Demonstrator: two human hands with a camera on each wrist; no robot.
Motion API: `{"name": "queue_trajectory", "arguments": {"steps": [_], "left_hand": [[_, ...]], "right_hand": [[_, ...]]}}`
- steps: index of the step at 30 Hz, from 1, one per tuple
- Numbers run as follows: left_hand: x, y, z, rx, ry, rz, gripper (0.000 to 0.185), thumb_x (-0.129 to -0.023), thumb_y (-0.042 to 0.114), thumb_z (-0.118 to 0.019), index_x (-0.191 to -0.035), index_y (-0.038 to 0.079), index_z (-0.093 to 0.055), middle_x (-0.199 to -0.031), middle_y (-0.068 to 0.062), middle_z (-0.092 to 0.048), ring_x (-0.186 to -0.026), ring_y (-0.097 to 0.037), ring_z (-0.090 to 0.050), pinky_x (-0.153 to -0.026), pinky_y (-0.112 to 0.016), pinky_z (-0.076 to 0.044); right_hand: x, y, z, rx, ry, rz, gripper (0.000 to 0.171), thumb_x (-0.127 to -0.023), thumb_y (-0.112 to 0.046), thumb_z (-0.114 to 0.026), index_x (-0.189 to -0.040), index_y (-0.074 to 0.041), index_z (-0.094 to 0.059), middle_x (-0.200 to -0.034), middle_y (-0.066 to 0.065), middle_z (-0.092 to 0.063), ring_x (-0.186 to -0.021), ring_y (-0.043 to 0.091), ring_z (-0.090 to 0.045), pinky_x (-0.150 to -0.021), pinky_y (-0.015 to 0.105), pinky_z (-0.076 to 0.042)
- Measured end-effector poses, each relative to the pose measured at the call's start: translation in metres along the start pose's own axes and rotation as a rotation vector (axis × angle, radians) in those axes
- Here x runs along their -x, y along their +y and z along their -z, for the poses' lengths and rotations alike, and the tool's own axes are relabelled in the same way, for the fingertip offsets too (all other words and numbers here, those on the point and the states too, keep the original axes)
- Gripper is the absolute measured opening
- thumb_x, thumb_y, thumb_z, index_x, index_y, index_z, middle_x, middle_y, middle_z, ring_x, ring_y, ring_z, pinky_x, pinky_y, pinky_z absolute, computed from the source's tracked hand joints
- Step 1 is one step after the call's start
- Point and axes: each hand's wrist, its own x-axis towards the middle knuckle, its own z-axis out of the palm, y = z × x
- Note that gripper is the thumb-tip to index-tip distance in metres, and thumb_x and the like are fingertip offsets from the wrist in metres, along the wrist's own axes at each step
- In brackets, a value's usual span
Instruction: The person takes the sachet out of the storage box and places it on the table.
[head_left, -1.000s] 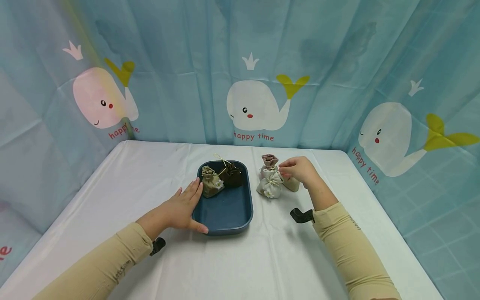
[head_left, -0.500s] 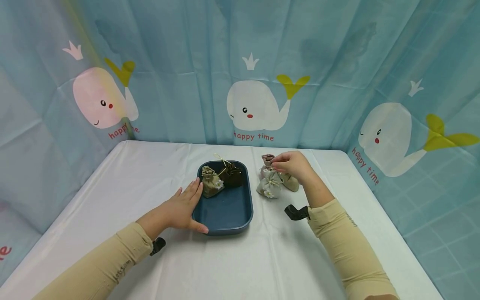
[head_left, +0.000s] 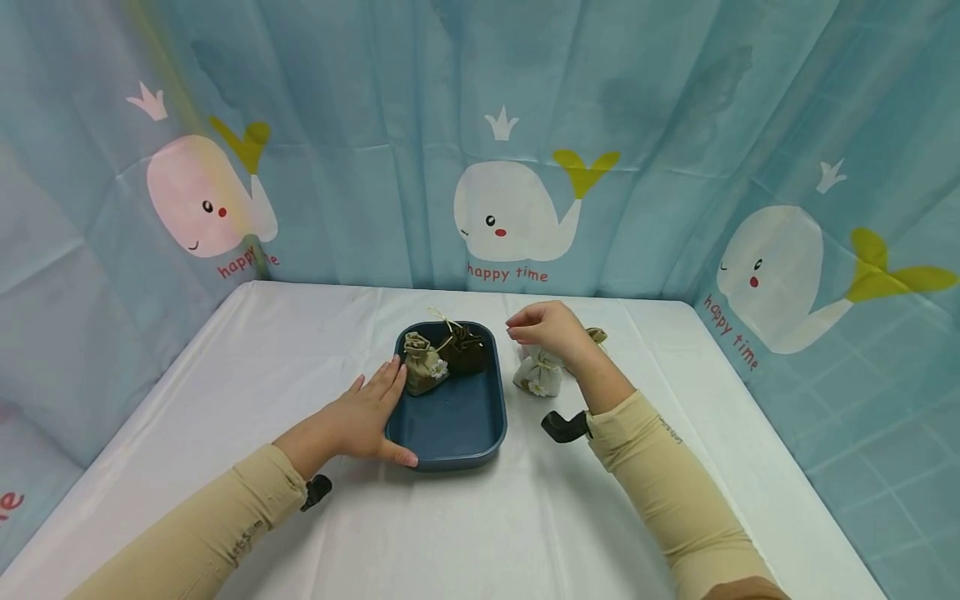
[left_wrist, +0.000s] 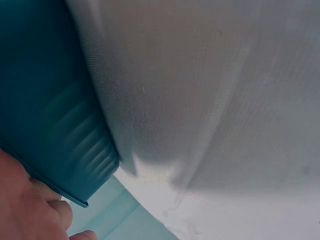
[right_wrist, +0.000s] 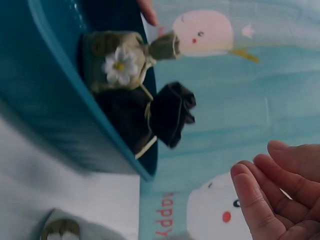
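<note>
My left hand (head_left: 363, 419) lies along the left side of a dark blue tray (head_left: 450, 429), its fingers straight at the rim and its thumb at the near corner. Inside, at the far end, stand an olive drawstring pouch (right_wrist: 117, 70) with a white daisy and a dark brown drawstring pouch (right_wrist: 172, 115). My right hand (head_left: 553, 330) is to the right of the tray, over other pouches. The right wrist view shows its fingers loosely bent, thumb apart, nothing between them. Below it sits a pale grey-white pouch (head_left: 537, 380); a pink-brown one behind is mostly hidden.
A tan pouch (head_left: 597, 335) peeks out behind my right wrist. White cloth (head_left: 450, 533) covers the table. A blue curtain (head_left: 360, 200) with printed whales hangs along its back and sides.
My right hand has moved left from the tan pouch, across the tops of the pink-brown and pale pouches, toward the tray. Left hand, tray and its pouches have stayed put.
</note>
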Motion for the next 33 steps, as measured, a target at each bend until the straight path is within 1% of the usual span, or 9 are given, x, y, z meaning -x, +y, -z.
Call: {"name": "queue_trajectory", "arguments": {"steps": [5,7,10,13,16,21,27,33], "left_hand": [[-0.001,-0.001,-0.001,-0.002,0.007,0.003,0.136,-0.053,0.089,-0.047,-0.146,0.001,0.0,-0.152,-0.015,0.008,-0.139,-0.032,0.002,-0.106,-0.057,-0.009],[-0.001,-0.001,-0.002,-0.018,0.0,0.011,0.137,-0.052,0.09,-0.045,-0.146,0.002,0.001,-0.152,-0.015,0.009,-0.139,-0.031,0.003,-0.106,-0.056,-0.009],[0.0,0.001,0.0,-0.021,-0.002,0.014,0.137,-0.052,0.09,-0.045,-0.146,0.002,0.0,-0.152,-0.015,0.008,-0.139,-0.03,0.003,-0.106,-0.056,-0.01],[0.002,0.002,0.003,-0.009,0.0,0.004,0.137,-0.052,0.089,-0.047,-0.146,0.0,-0.002,-0.152,-0.017,0.007,-0.139,-0.032,0.003,-0.105,-0.058,-0.009],[0.002,0.003,0.005,-0.018,-0.009,0.01,0.136,-0.052,0.089,-0.047,-0.146,0.0,-0.002,-0.152,-0.017,0.007,-0.139,-0.031,0.003,-0.106,-0.057,-0.01],[0.001,0.004,0.005,-0.028,-0.007,0.006,0.136,-0.053,0.089,-0.047,-0.146,0.0,-0.004,-0.152,-0.017,0.006,-0.139,-0.032,0.001,-0.106,-0.057,-0.011],[0.001,0.004,0.006,-0.031,-0.01,0.005,0.135,-0.053,0.089,-0.047,-0.146,0.001,-0.004,-0.152,-0.017,0.006,-0.139,-0.032,0.0,-0.106,-0.056,-0.011],[0.002,0.004,0.007,-0.036,-0.016,0.005,0.136,-0.052,0.09,-0.044,-0.146,0.001,-0.003,-0.152,-0.016,0.007,-0.139,-0.032,0.001,-0.107,-0.056,-0.011]], "right_hand": [[-0.003,-0.008,-0.012,0.012,-0.02,0.031,0.019,-0.084,-0.014,-0.067,-0.1,-0.005,-0.07,-0.1,0.007,-0.067,-0.091,0.02,-0.064,-0.079,0.03,-0.051],[-0.005,-0.011,-0.018,0.016,-0.026,0.036,0.019,-0.084,-0.014,-0.067,-0.1,-0.005,-0.07,-0.099,0.007,-0.067,-0.091,0.019,-0.064,-0.08,0.03,-0.051],[-0.007,-0.015,-0.026,0.03,-0.042,0.036,0.02,-0.084,-0.015,-0.067,-0.101,-0.006,-0.07,-0.1,0.006,-0.067,-0.091,0.018,-0.064,-0.081,0.031,-0.05],[-0.01,-0.016,-0.034,0.072,-0.06,0.055,0.022,-0.085,-0.017,-0.066,-0.104,-0.007,-0.069,-0.102,0.005,-0.066,-0.091,0.017,-0.063,-0.082,0.032,-0.05],[-0.014,-0.017,-0.043,0.125,-0.071,0.079,0.024,-0.085,-0.02,-0.066,-0.106,-0.008,-0.069,-0.102,0.003,-0.066,-0.094,0.017,-0.062,-0.083,0.034,-0.049],[-0.021,-0.02,-0.057,0.187,-0.069,0.11,0.021,-0.084,-0.021,-0.067,-0.102,-0.011,-0.071,-0.099,0.0,-0.067,-0.094,0.018,-0.06,-0.081,0.033,-0.049],[-0.028,-0.024,-0.07,0.207,-0.073,0.152,0.022,-0.084,-0.019,-0.067,-0.103,-0.008,-0.071,-0.096,0.002,-0.069,-0.091,0.017,-0.061,-0.08,0.032,-0.049],[-0.036,-0.026,-0.082,0.216,-0.071,0.155,0.023,-0.084,-0.018,-0.067,-0.104,-0.007,-0.07,-0.097,0.002,-0.069,-0.092,0.018,-0.062,-0.081,0.031,-0.049]]}}
